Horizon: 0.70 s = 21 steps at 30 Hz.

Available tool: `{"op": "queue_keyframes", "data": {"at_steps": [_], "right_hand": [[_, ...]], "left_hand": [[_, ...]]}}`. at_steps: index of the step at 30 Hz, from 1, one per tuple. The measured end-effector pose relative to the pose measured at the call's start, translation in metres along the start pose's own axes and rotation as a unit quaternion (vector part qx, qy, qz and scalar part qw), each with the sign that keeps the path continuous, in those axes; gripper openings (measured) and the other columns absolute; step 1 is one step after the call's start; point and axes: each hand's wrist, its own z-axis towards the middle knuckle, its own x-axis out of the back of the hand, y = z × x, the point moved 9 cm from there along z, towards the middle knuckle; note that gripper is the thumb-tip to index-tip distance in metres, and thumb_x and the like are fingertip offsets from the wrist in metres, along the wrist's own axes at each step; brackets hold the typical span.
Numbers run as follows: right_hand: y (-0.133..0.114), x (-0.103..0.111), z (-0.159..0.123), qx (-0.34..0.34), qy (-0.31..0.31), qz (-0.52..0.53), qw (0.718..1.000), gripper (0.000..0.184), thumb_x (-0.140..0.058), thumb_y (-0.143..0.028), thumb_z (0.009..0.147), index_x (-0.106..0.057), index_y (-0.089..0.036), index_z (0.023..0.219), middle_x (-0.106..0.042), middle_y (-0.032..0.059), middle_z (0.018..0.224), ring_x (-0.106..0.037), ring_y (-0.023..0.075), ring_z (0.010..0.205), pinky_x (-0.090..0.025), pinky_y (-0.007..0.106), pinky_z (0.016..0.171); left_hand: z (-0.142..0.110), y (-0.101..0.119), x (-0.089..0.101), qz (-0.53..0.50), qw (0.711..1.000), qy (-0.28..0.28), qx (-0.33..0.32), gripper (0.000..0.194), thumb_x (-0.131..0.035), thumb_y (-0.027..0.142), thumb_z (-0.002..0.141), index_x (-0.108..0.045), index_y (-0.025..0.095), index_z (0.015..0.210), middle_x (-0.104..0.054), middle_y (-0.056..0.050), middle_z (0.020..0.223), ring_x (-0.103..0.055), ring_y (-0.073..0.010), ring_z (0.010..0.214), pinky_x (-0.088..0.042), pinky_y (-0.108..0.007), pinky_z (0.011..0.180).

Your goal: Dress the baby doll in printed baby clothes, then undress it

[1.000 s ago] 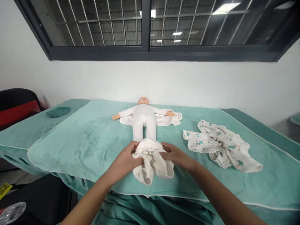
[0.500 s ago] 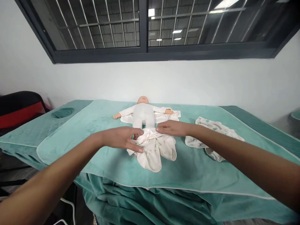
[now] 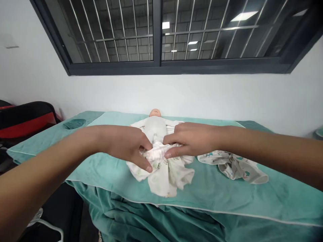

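Observation:
A baby doll lies on its back, its head toward the wall and its white cloth body facing up. Over its lower end are white printed baby pants with a gathered waistband; the doll's legs are hidden there. My left hand pinches the waistband's left side between thumb and fingers. On the opposite side my right hand is closed on the waistband too, thumb below and fingers above. Spread under the doll's arms is a white cloth garment, partly covered by my right hand.
Right of the doll lies another white printed garment, crumpled. A green cover drapes over the table and hangs in folds at the front. Behind stands a white wall with a barred window. A black and red chair is at the left.
Both hands have closed on the waistband, which is now stretched between them higher up the doll's legs. My right hand has turned so its thumb shows. The view has tilted up slightly.

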Motion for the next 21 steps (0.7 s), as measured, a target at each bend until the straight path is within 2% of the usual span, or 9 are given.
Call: {"op": "queue_keyframes", "data": {"at_steps": [2,5,9,11,13,15,17,19,21], "right_hand": [[0.012,-0.002,0.001,-0.015,-0.023,-0.034,0.999,0.052,-0.041,-0.068,0.087,-0.062,-0.021,0.09,-0.055,0.0006,0.061,-0.045,0.0149,0.056,-0.025,0.028,0.055],[0.034,0.019,0.003,-0.063,0.003,-0.031,0.998,0.053,-0.043,-0.07,0.085,-0.063,-0.021,0.09,-0.057,0.0011,0.065,-0.046,0.015,0.057,-0.027,0.028,0.057],[0.035,0.048,0.004,-0.084,0.026,0.054,0.995,0.049,-0.05,-0.065,0.084,-0.057,-0.019,0.068,-0.052,-0.0015,0.062,-0.044,0.0124,0.058,-0.029,0.028,0.058],[0.029,0.059,0.003,-0.086,0.045,0.108,0.989,0.046,-0.057,-0.061,0.081,-0.053,-0.019,0.063,-0.047,-0.0032,0.059,-0.041,0.0109,0.056,-0.028,0.027,0.056],[0.024,0.071,0.001,-0.081,0.093,0.169,0.978,0.043,-0.06,-0.058,0.08,-0.053,-0.019,0.064,-0.044,-0.0042,0.059,-0.039,0.0099,0.056,-0.027,0.026,0.055],[0.022,0.08,-0.003,-0.077,0.13,0.206,0.967,0.042,-0.062,-0.057,0.08,-0.053,-0.019,0.065,-0.043,-0.0046,0.059,-0.038,0.0093,0.056,-0.027,0.026,0.054],[0.024,0.079,-0.006,-0.092,0.117,0.205,0.967,0.041,-0.065,-0.056,0.077,-0.055,-0.019,0.063,-0.044,-0.0045,0.059,-0.037,0.009,0.055,-0.027,0.026,0.053],[0.031,0.074,-0.011,-0.117,0.083,0.186,0.972,0.04,-0.069,-0.055,0.074,-0.058,-0.018,0.062,-0.046,-0.0038,0.058,-0.038,0.0093,0.054,-0.027,0.026,0.051],[0.038,0.075,-0.017,-0.134,0.079,0.18,0.971,0.04,-0.07,-0.056,0.073,-0.06,-0.019,0.062,-0.048,-0.0029,0.059,-0.04,0.01,0.054,-0.028,0.026,0.051]], "left_hand": [[0.004,-0.01,0.011,0.057,0.996,0.044,0.046,0.041,-0.059,0.061,0.074,-0.069,0.023,0.083,-0.06,-0.002,0.064,-0.046,-0.0149,0.055,-0.029,-0.026,0.054],[0.009,-0.026,0.034,0.083,0.987,0.106,0.089,0.048,-0.057,0.065,0.072,-0.07,0.023,0.09,-0.065,-0.005,0.069,-0.05,-0.0166,0.057,-0.029,-0.027,0.056],[0.01,-0.031,0.055,0.026,0.988,0.137,0.071,0.047,-0.054,0.066,0.074,-0.067,0.021,0.075,-0.064,-0.004,0.066,-0.049,-0.016,0.055,-0.029,-0.028,0.054],[0.007,-0.024,0.061,-0.018,0.987,0.152,0.053,0.043,-0.058,0.064,0.072,-0.066,0.022,0.077,-0.064,-0.003,0.068,-0.05,-0.0159,0.056,-0.029,-0.027,0.053],[0.0,-0.014,0.071,-0.044,0.978,0.198,0.036,0.041,-0.061,0.062,0.071,-0.065,0.022,0.078,-0.062,-0.001,0.069,-0.05,-0.0153,0.057,-0.029,-0.026,0.052],[-0.009,-0.006,0.084,-0.042,0.962,0.269,0.024,0.039,-0.059,0.06,0.073,-0.062,0.021,0.072,-0.057,0.0,0.066,-0.047,-0.0137,0.057,-0.028,-0.026,0.053],[-0.016,-0.003,0.092,-0.017,0.947,0.319,0.019,0.041,-0.056,0.058,0.077,-0.058,0.02,0.064,-0.051,0.001,0.059,-0.042,-0.0123,0.055,-0.026,-0.026,0.053],[-0.018,-0.004,0.093,0.027,0.943,0.332,0.014,0.041,-0.055,0.055,0.079,-0.056,0.019,0.06,-0.049,0.001,0.056,-0.041,-0.0122,0.054,-0.026,-0.026,0.055],[-0.019,-0.008,0.095,0.082,0.933,0.35,0.005,0.04,-0.056,0.053,0.079,-0.056,0.019,0.058,-0.052,0.0,0.057,-0.046,-0.0143,0.059,-0.029,-0.027,0.059]]}}
